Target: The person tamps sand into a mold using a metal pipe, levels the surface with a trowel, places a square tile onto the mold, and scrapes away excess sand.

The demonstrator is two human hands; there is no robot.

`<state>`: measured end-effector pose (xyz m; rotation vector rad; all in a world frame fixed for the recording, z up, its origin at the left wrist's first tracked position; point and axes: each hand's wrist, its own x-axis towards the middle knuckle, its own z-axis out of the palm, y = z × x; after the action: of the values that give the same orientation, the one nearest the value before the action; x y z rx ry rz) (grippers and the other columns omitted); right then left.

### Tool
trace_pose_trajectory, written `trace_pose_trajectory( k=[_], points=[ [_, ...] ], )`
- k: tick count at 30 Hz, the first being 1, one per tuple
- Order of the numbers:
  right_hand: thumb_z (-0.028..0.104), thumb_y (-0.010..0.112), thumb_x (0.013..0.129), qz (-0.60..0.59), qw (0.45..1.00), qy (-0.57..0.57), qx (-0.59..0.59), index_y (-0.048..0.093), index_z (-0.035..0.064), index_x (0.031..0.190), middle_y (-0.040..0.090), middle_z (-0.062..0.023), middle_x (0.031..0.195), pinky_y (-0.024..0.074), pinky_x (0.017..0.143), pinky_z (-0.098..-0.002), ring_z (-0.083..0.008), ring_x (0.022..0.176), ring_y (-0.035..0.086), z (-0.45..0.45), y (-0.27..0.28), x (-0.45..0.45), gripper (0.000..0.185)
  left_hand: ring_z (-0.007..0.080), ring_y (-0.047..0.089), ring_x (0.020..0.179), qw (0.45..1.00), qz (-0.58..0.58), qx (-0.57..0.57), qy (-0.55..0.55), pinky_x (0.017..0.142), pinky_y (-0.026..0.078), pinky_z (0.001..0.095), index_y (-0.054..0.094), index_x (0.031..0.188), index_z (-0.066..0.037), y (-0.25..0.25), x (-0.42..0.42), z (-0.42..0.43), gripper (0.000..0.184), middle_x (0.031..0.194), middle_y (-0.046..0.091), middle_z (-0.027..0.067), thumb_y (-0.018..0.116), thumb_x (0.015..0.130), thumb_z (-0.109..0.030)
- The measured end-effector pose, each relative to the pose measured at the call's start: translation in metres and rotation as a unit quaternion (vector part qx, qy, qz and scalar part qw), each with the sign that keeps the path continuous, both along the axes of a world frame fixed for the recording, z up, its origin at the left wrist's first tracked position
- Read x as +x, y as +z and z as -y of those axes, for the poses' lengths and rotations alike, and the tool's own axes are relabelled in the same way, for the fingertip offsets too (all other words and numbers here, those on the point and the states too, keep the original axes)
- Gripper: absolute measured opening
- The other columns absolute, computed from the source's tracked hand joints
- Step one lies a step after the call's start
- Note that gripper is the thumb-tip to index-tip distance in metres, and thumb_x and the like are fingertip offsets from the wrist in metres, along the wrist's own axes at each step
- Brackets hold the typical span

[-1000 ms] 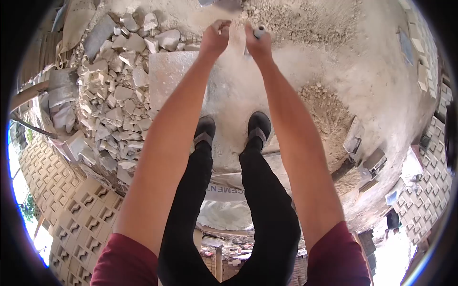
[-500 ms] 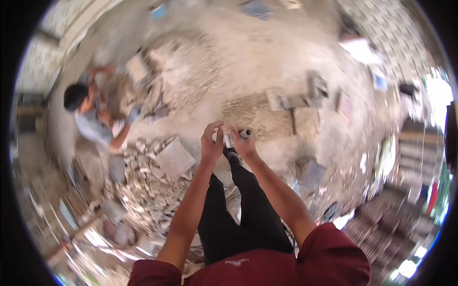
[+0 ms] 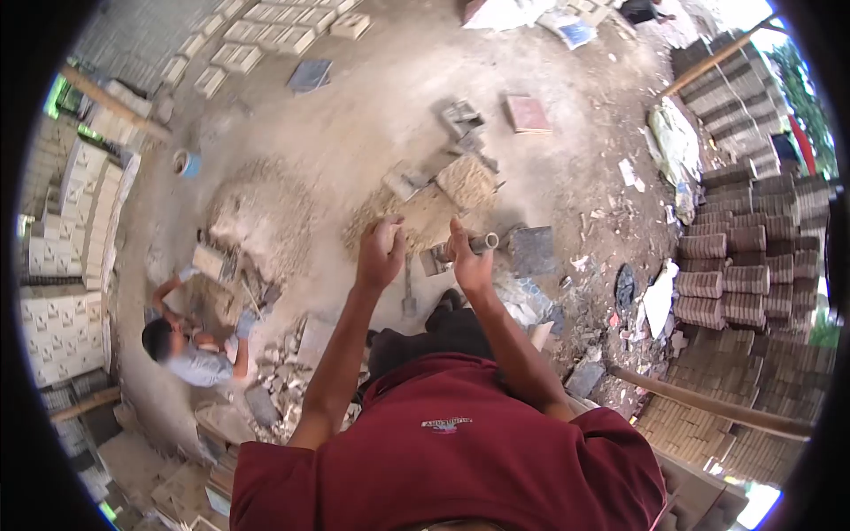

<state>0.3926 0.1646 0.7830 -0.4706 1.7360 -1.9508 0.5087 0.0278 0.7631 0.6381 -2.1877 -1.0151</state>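
the right hand [image 3: 475,271] is now parted wider from the left hand [image 3: 380,257]; by its fingers a pipe-like handle [image 3: 483,242] is gripped; the left's are loosely curled, seemingly empty. carrying seems under way; a steady grip is called for near the sand [image 3: 427,228].

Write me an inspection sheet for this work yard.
Surface: dusty, uneven ground, with loose heaped material.
Job's things: a hollow-ended tube in the right hand; its other end is hard to make out.
Clutter: broken rubble, a blue bucket and a reddish slab.
Hands: right hand closed on the tube; left hand loosely curled, nothing seen in it.
Cables: none can be made out.
Surroundings: stacked tiles at right, pale blocks at the top, another person near the rubble.
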Motion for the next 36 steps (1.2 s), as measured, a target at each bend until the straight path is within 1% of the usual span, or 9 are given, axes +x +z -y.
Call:
trace_pose_trajectory(
  k=[2,4,8,9,13,25,28,32,36],
  points=[
    [0.029,0.059,0.096,-0.014,1.000,0.000,-0.012,0.047,0.0074,0.053,0.042,0.0046,0.049,0.0268,0.041,-0.0279,-0.0054,0.044,0.037,0.003,0.009,-0.007,0.049,0.0302,0.062,0.102,1.000,0.001,-0.006,-0.013,0.090,0.046,0.0370,0.062,0.104,0.003,0.011,-0.013,0.009,0.021,0.104,0.066,0.0169,0.055,0.092,-0.013],
    [0.018,0.057,0.097,-0.037,0.999,-0.027,0.022,0.041,0.0109,0.056,0.035,0.0050,0.050,0.0217,0.041,-0.0286,-0.0069,0.042,0.029,-0.001,0.035,-0.038,0.045,0.0335,0.060,0.098,0.998,-0.056,0.011,0.001,0.087,0.046,0.0404,0.061,0.106,0.002,0.039,-0.052,0.003,0.022,0.100,0.066,0.0169,0.056,0.089,-0.010],
    [0.020,0.058,0.097,-0.072,0.996,-0.045,0.005,0.041,0.0122,0.057,0.035,0.0063,0.051,0.0199,0.040,-0.0272,-0.0043,0.042,0.029,0.006,0.049,-0.092,0.044,0.0250,0.064,0.092,0.990,-0.096,0.098,0.007,0.080,0.049,0.0334,0.061,0.108,0.002,0.068,-0.112,-0.005,0.023,0.100,0.066,0.0154,0.057,0.092,-0.014],
    [0.022,0.058,0.097,-0.094,0.994,-0.053,0.003,0.041,0.0122,0.056,0.036,0.0064,0.051,0.0200,0.040,-0.0267,-0.0037,0.043,0.029,0.008,0.058,-0.109,0.045,0.0205,0.065,0.091,0.992,-0.127,0.012,0.005,0.073,0.050,0.0294,0.061,0.108,0.002,0.074,-0.132,-0.003,0.022,0.099,0.067,0.0147,0.057,0.093,-0.015],
    [0.027,0.057,0.097,-0.127,0.990,-0.054,0.005,0.040,0.0114,0.051,0.035,0.0056,0.048,0.0216,0.040,-0.0274,-0.0051,0.042,0.031,0.029,0.075,-0.159,0.051,0.0231,0.065,0.092,0.989,-0.125,0.082,-0.012,0.081,0.049,0.0316,0.061,0.106,0.003,0.080,-0.178,0.010,0.020,0.099,0.067,0.0152,0.057,0.092,-0.012],
    [0.025,0.060,0.095,-0.047,0.993,-0.051,-0.094,0.049,0.0052,0.053,0.044,0.0037,0.048,0.0259,0.041,-0.0285,-0.0051,0.044,0.037,0.115,0.151,-0.285,0.048,0.0234,0.064,0.098,0.986,-0.159,0.041,-0.031,0.086,0.047,0.0325,0.062,0.105,0.002,0.147,-0.315,0.094,0.019,0.101,0.067,0.0154,0.057,0.092,-0.011],
    [0.027,0.059,0.096,-0.139,0.986,-0.082,-0.049,0.043,0.0115,0.053,0.038,0.0049,0.046,0.0234,0.039,-0.0266,-0.0055,0.040,0.035,0.149,0.140,-0.319,0.048,0.0240,0.064,0.098,0.990,-0.139,0.018,0.023,0.086,0.047,0.0335,0.062,0.105,0.001,0.146,-0.334,0.113,0.019,0.102,0.067,0.0144,0.057,0.092,-0.012],
    [0.026,0.062,0.094,-0.107,0.994,0.000,-0.020,0.047,0.0040,0.053,0.042,0.0029,0.048,0.0277,0.043,-0.0311,-0.0061,0.046,0.035,0.171,0.114,-0.362,0.049,0.0247,0.064,0.097,0.986,-0.120,0.056,0.099,0.088,0.047,0.0361,0.063,0.104,0.000,0.116,-0.351,0.124,0.020,0.101,0.067,0.0138,0.057,0.093,-0.016],
    [0.025,0.059,0.096,-0.027,0.995,0.094,-0.033,0.045,0.0085,0.055,0.041,0.0050,0.048,0.0276,0.042,-0.0267,-0.0046,0.045,0.039,0.180,0.094,-0.407,0.046,0.0249,0.064,0.096,0.968,-0.097,0.057,0.222,0.087,0.048,0.0365,0.063,0.105,0.000,0.080,-0.369,0.115,0.021,0.101,0.067,0.0145,0.057,0.093,-0.016]
  ],
)
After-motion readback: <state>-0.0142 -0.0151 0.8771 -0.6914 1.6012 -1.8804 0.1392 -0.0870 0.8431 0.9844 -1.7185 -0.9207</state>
